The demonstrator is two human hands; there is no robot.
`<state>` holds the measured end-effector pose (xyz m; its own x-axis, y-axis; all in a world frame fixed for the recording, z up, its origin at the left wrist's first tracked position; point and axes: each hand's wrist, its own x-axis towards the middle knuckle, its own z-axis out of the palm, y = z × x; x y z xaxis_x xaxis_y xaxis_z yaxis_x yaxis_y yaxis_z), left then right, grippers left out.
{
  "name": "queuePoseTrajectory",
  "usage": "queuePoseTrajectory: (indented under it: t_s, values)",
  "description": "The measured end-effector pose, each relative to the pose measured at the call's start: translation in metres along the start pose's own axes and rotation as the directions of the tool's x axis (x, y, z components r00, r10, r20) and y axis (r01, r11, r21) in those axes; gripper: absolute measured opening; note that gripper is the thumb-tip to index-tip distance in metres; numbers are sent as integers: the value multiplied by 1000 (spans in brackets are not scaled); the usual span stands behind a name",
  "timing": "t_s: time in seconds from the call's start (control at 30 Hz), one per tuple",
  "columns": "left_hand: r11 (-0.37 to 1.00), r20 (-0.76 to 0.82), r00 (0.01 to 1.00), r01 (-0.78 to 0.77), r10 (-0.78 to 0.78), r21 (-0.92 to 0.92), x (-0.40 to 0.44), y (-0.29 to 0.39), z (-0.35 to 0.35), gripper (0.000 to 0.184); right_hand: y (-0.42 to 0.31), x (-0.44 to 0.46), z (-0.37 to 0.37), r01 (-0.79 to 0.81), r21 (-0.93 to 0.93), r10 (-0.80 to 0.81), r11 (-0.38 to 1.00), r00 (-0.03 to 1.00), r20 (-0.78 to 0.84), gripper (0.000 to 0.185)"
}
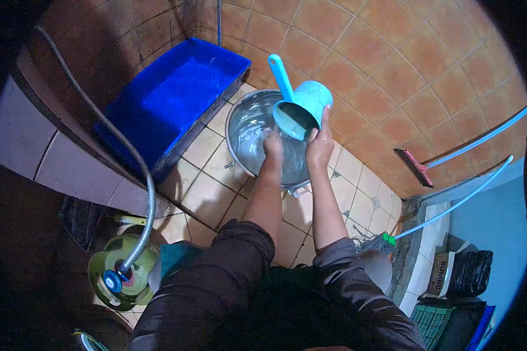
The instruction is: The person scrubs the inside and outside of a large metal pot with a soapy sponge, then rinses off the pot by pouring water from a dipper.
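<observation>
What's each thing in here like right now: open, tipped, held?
Metal basin: open, seems to hold water.
Dipper: tipped, held in the right hand.
Left hand: at the metal basin, blurred.
Blue tray: open side up.
Squeegee: head against the wall.
Mop: strands down.
Green gas cylinder: hose attached.

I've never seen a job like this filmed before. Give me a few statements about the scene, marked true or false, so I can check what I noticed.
1. The right hand holds a light-blue dipper. True.
2. The dipper is standing upright on the floor. False: it is tilted, held at the metal basin.
3. A grey hose leads to the green cylinder. True.
4. Both hands wear gloves. False: the left hand and the right are bare.
5. The deep-blue tray lies to the person's left of the basin. True.
</observation>
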<state>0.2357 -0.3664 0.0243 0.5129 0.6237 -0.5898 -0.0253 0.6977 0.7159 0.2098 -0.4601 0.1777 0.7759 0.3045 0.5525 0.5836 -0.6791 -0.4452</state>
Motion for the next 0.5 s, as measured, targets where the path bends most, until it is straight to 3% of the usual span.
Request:
queuePoseTrajectory:
  t_s: [0.13,0.3,0.4,0.5]
  values:
    - [985,192,979,94,-66,-143,30,-21,-7,38,-3,0,-5,4,46,-4,999,1000,18,78]
    - [956,210,969,181,-133,-231,17,-4,-16,36,4,0,-6,101,-8,-101,995,995,7,82]
    - [934,240,971,100,-16,-343,24,-7,-14,38,14,3,-3,213,-27,-214,977,976,-45,83]
    - [938,344,936,182,-73,-296,18,10,-21,39,26,7,-9,244,-83,-246,966,969,-8,84]
